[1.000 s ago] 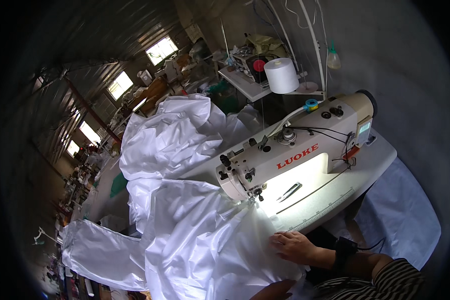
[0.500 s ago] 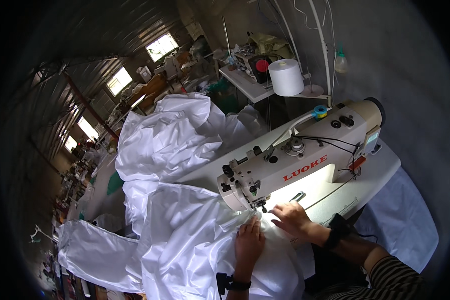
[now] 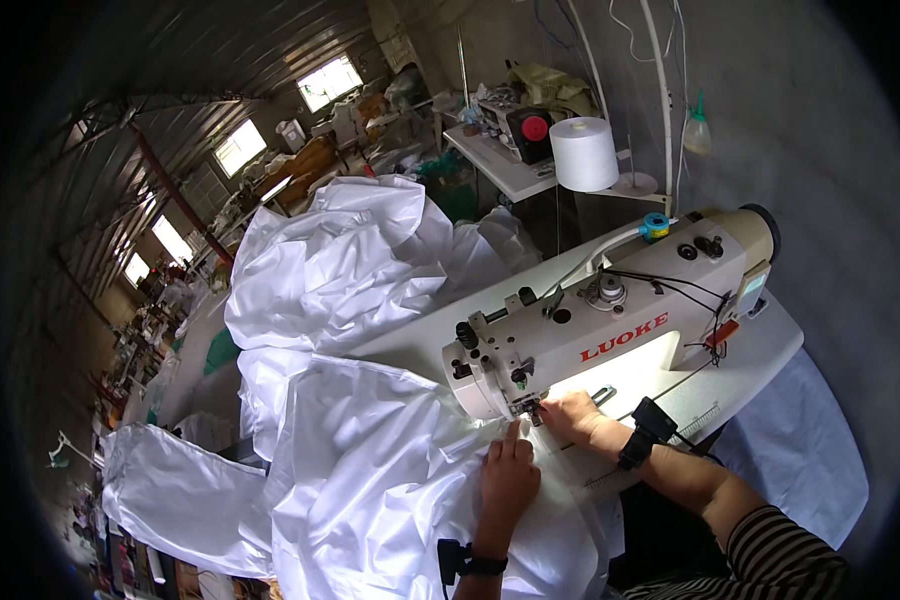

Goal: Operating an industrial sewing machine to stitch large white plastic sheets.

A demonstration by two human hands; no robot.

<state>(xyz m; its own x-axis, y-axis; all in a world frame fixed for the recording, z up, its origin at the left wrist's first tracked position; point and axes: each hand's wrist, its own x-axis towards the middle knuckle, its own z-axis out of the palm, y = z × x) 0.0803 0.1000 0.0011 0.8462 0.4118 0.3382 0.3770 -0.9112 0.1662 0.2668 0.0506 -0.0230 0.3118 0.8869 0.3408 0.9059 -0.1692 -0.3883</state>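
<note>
A cream industrial sewing machine (image 3: 610, 320) stands on a white table (image 3: 760, 345). White fabric (image 3: 370, 480) lies spread under its needle and runs off to the left in a big heap (image 3: 330, 265). My left hand (image 3: 508, 478) lies flat on the fabric just in front of the needle, fingers pointing at the presser foot. My right hand (image 3: 575, 418) rests on the fabric right beside the presser foot (image 3: 526, 408), fingers bent and pinching the cloth edge. Both wrists carry black bands.
A large white thread cone (image 3: 584, 153) stands on a stand behind the machine, with a small blue spool (image 3: 654, 226) on the machine top. Another cluttered table (image 3: 500, 165) lies beyond. More white fabric (image 3: 815, 450) hangs at the right. Workstations and windows fill the far left.
My left hand came up from the lower edge and settled flat on the fabric by the needle. My right hand slid up from the fabric's edge to the presser foot.
</note>
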